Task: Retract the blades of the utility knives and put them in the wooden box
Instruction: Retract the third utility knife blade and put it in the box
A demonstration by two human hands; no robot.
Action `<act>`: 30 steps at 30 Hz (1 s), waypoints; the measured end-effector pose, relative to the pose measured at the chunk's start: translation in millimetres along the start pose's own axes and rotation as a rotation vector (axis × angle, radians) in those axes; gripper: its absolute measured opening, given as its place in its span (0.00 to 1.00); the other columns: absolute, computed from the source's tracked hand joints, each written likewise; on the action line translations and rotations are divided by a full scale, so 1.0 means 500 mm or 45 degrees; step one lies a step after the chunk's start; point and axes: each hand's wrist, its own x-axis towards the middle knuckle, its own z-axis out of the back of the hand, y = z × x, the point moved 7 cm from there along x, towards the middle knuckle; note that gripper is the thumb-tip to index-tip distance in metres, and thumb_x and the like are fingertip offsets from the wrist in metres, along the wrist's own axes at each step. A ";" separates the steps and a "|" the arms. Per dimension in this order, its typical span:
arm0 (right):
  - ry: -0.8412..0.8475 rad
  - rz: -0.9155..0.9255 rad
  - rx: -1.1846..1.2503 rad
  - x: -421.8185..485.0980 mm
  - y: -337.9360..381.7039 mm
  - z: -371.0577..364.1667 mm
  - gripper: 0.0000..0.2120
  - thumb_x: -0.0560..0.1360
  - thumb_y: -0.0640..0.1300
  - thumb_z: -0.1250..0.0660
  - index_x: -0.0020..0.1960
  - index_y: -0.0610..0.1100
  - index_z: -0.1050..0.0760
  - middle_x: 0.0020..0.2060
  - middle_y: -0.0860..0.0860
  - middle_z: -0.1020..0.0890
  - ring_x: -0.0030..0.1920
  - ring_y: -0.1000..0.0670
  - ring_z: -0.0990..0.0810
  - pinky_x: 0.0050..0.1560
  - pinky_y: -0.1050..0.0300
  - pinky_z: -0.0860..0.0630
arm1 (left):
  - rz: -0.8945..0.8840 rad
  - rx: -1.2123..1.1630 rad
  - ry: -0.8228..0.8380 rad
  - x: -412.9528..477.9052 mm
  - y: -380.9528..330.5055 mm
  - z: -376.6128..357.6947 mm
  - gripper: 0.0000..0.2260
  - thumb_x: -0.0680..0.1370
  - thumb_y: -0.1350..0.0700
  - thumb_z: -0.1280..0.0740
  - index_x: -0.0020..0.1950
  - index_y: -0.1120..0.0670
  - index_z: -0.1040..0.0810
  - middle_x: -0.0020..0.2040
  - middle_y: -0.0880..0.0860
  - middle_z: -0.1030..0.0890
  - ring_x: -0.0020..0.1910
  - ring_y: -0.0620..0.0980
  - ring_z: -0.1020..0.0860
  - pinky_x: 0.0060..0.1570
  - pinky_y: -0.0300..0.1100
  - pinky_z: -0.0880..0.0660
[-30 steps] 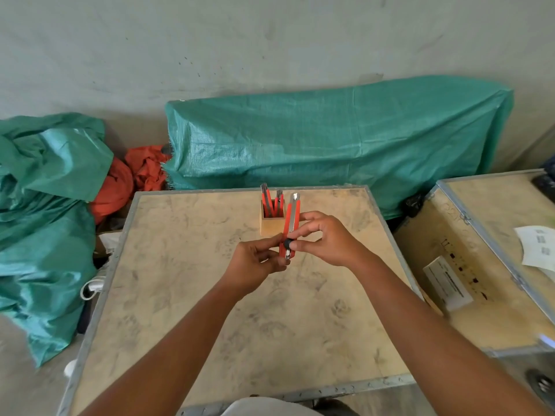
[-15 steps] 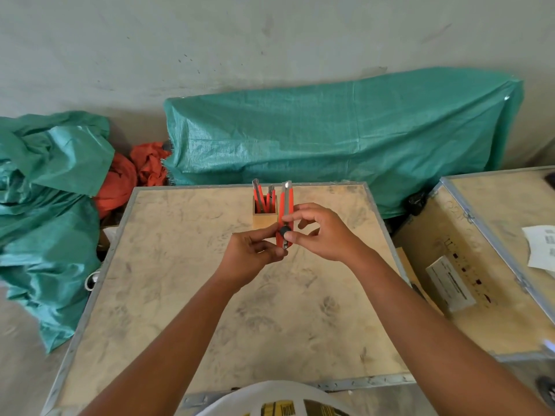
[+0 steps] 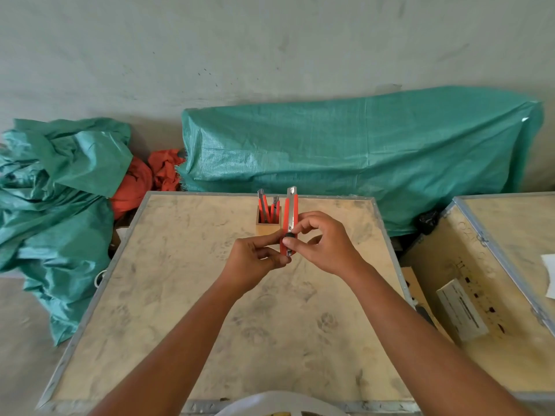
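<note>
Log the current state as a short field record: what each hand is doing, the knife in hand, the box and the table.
left hand: pinches the lower end of the held knife
right hand: grips the knife, thumb on its black slider knob
held knife: orange utility knife, upright above the table, metal tip up
blade: cannot tell if retracted
wooden box: small, upright, holding other orange knives
table: beige top, metal edging

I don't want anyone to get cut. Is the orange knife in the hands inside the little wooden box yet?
No, it is out. Both hands hold the orange knife upright, in front of the wooden box.
</note>
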 end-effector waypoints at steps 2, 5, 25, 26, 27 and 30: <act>-0.065 0.011 -0.029 0.002 -0.005 -0.003 0.09 0.69 0.51 0.20 0.40 0.48 0.18 0.51 0.55 0.18 0.53 0.56 0.19 0.45 0.56 0.18 | 0.011 -0.015 -0.027 0.006 0.002 0.004 0.24 0.70 0.70 0.25 0.62 0.51 0.20 0.43 0.53 0.13 0.46 0.63 0.16 0.50 0.44 0.18; -0.096 -0.083 0.142 0.009 -0.021 -0.005 0.09 0.72 0.52 0.23 0.46 0.48 0.17 0.51 0.55 0.16 0.50 0.55 0.17 0.45 0.56 0.18 | 0.003 0.031 -0.048 0.019 0.004 0.014 0.24 0.70 0.69 0.25 0.64 0.54 0.20 0.45 0.54 0.13 0.45 0.62 0.16 0.51 0.47 0.18; 0.046 -0.337 0.257 0.223 -0.165 -0.038 0.14 0.74 0.35 0.25 0.57 0.49 0.15 0.51 0.52 0.13 0.45 0.49 0.13 0.49 0.47 0.14 | 0.123 0.350 -0.032 0.239 0.084 0.075 0.24 0.71 0.66 0.25 0.57 0.40 0.20 0.49 0.40 0.15 0.43 0.44 0.15 0.49 0.31 0.22; 0.040 -0.351 0.236 0.235 -0.178 -0.043 0.14 0.74 0.36 0.25 0.56 0.50 0.15 0.52 0.53 0.13 0.46 0.50 0.13 0.49 0.47 0.14 | 0.140 0.402 -0.020 0.256 0.093 0.078 0.23 0.71 0.64 0.24 0.59 0.41 0.20 0.49 0.39 0.16 0.43 0.41 0.16 0.47 0.27 0.25; 0.029 -0.362 0.213 0.246 -0.192 -0.049 0.14 0.74 0.36 0.25 0.56 0.51 0.15 0.53 0.53 0.14 0.46 0.52 0.14 0.49 0.48 0.14 | 0.164 0.447 -0.009 0.273 0.103 0.082 0.22 0.71 0.62 0.24 0.61 0.42 0.20 0.49 0.39 0.16 0.44 0.39 0.16 0.45 0.25 0.28; -0.022 -0.374 0.149 0.279 -0.228 -0.068 0.13 0.74 0.38 0.25 0.55 0.52 0.15 0.54 0.55 0.14 0.48 0.53 0.14 0.51 0.50 0.15 | 0.203 0.552 0.016 0.319 0.133 0.094 0.23 0.71 0.59 0.23 0.63 0.43 0.21 0.52 0.40 0.17 0.49 0.38 0.18 0.49 0.32 0.27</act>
